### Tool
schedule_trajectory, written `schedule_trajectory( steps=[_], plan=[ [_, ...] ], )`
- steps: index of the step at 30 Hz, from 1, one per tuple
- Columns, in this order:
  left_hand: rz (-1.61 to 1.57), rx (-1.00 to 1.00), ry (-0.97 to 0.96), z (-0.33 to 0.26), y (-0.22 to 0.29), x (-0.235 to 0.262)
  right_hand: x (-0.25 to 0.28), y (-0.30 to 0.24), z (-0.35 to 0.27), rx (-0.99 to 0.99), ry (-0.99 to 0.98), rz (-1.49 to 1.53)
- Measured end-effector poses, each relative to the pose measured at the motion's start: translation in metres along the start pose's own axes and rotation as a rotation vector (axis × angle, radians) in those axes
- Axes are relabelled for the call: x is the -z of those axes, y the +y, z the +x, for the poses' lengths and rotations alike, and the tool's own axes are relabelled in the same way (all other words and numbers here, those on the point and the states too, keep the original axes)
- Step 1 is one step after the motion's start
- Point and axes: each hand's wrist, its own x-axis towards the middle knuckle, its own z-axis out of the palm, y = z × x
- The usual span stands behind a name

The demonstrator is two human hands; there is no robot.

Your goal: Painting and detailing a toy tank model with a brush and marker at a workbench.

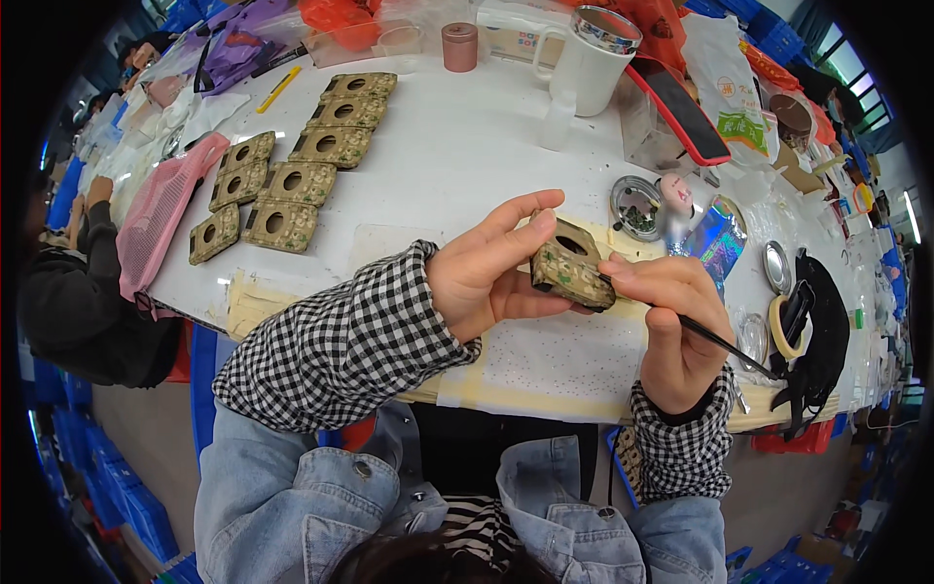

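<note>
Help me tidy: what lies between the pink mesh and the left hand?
Camouflage-patterned pieces on the table, then a pale flat rectangle, in the head view.

Some fingers of the left hand (491, 263) are passing out of sight behind the camouflage piece (574, 275). The right hand (681, 316) is covering part of the thin black tool (722, 341), whose tip is blurring into the piece's edge. Specks on the white sheet (545, 375) are proving too small to identify. The checked right sleeve (686, 443) is hiding some of the blue tray (622, 472), while the upper edge is cropping the orange-red bag (339, 24)
</note>
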Motion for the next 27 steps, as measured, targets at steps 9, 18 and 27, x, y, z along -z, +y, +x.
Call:
schedule_trajectory(
  steps=[9, 18, 27],
  plan=[
    [-0.009, 0.001, 0.009, 0.0014, -0.0015, 0.0008, 0.0008, -0.0002, -0.0003, -0.016, -0.016, -0.019],
    [0.004, -0.01, 0.007, 0.0014, -0.0026, 0.0004, 0.0001, 0.0007, -0.0009, -0.007, -0.007, 0.016],
    [0.016, -0.003, -0.003, 0.0016, -0.0016, 0.0012, -0.0009, 0.0013, -0.0017, -0.007, -0.004, 0.016]
  ],
)
